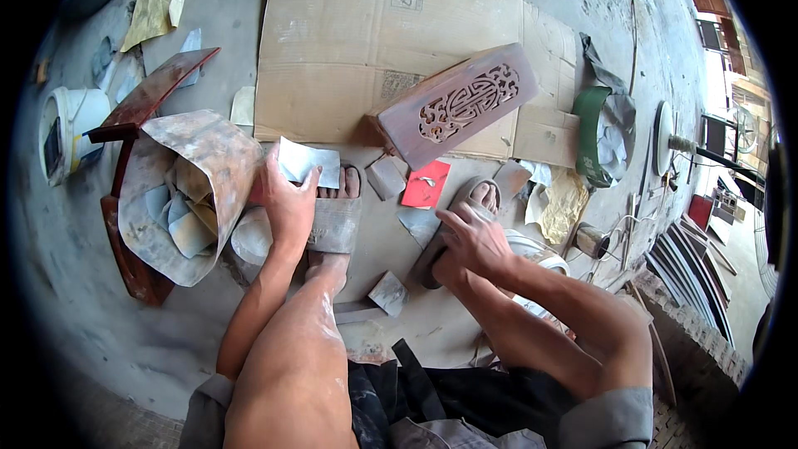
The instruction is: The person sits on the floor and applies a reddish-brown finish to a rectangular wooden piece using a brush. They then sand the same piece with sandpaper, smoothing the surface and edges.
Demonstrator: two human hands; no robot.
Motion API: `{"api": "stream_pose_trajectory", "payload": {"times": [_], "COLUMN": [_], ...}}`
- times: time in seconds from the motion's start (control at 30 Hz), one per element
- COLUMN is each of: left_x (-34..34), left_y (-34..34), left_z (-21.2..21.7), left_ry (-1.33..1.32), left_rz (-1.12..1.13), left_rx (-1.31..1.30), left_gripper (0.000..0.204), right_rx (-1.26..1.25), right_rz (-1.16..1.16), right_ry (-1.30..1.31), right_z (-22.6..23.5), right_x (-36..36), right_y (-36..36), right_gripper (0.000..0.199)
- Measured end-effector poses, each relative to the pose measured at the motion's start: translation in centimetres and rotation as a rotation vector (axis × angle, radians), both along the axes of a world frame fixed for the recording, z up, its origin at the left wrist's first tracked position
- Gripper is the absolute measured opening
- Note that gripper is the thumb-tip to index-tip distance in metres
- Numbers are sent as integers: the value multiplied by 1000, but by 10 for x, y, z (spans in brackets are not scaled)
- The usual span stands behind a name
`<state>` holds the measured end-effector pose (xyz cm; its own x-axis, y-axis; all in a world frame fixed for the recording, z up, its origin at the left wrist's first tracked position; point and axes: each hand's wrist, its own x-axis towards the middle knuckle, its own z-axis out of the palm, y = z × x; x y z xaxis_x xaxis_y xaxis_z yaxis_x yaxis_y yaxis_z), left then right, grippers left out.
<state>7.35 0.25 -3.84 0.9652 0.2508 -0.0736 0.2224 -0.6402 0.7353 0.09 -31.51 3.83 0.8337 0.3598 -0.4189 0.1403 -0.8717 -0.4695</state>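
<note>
My left hand is closed on a pale, folded sheet, which looks like sandpaper, just above my left sandal. My right hand hangs over my right foot and its sandal, fingers loosely stretched and apart, with nothing seen in them. Whether it touches the foot, I cannot tell. Ahead, a wooden block with a pierced, carved front lies aslant on flattened cardboard. A red square sheet lies by its near edge, with a small pale piece on top.
Left of me stand an open sack of scraps, dark red wooden pieces and a white bucket. To the right are a green round container, a crumpled yellowish sheet and stacked strips. Small blocks lie near my feet.
</note>
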Motion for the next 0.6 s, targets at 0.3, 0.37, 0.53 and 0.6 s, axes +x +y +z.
{"api": "stream_pose_trajectory", "payload": {"times": [0.3,0.37,0.53,0.6], "left_x": [-6,2,11,21], "left_y": [-1,-18,-60,-72], "left_z": [52,67,68,82], "left_ry": [320,290,587,844], "left_rz": [-359,-512,-797,-733], "left_rx": [-156,-498,-575,-734], "left_gripper": [42,42,41,42], "right_rx": [36,243,495,558], "right_rz": [-72,-334,-713,-816], "right_ry": [122,111,523,518], "right_z": [-32,0,69,78], "right_x": [20,32,58,55], "right_y": [8,6,-7,-13], "right_gripper": [15,13,28,28]}}
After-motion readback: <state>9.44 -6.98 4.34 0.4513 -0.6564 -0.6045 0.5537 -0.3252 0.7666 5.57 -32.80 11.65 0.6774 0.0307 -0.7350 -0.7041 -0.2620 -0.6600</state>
